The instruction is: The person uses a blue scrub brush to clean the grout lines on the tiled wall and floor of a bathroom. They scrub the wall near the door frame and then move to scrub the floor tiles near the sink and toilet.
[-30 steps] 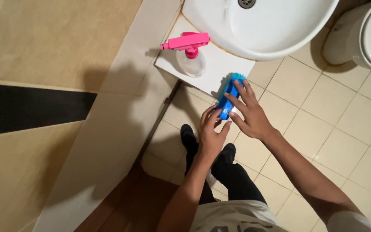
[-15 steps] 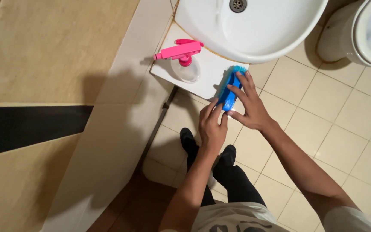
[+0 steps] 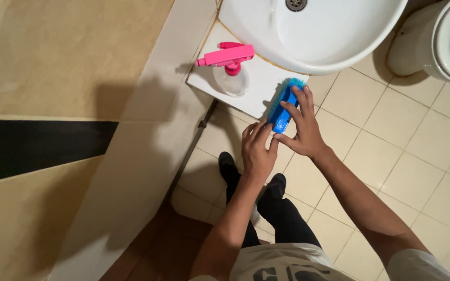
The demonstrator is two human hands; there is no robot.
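A blue scrubbing brush (image 3: pixel 283 106) with lighter blue bristles lies on the front edge of the white counter (image 3: pixel 256 88) beside the sink. My right hand (image 3: pixel 300 127) rests over the brush, fingers spread along its back and gripping it. My left hand (image 3: pixel 257 151) is just below the counter edge, its fingertips touching the near end of the brush. A clear spray bottle (image 3: pixel 230 70) with a pink trigger head stands on the counter, to the left of the brush and apart from both hands.
A white washbasin (image 3: pixel 339 52) fills the top middle. A white toilet (image 3: pixel 444 44) stands at the top right. Beige floor tiles lie below, with my black shoes (image 3: pixel 227 166). A tiled wall with a dark band runs along the left.
The view has shifted a little. Both hands stay at the blue brush on the counter edge, and the right hand's fingers have slid further along the brush.
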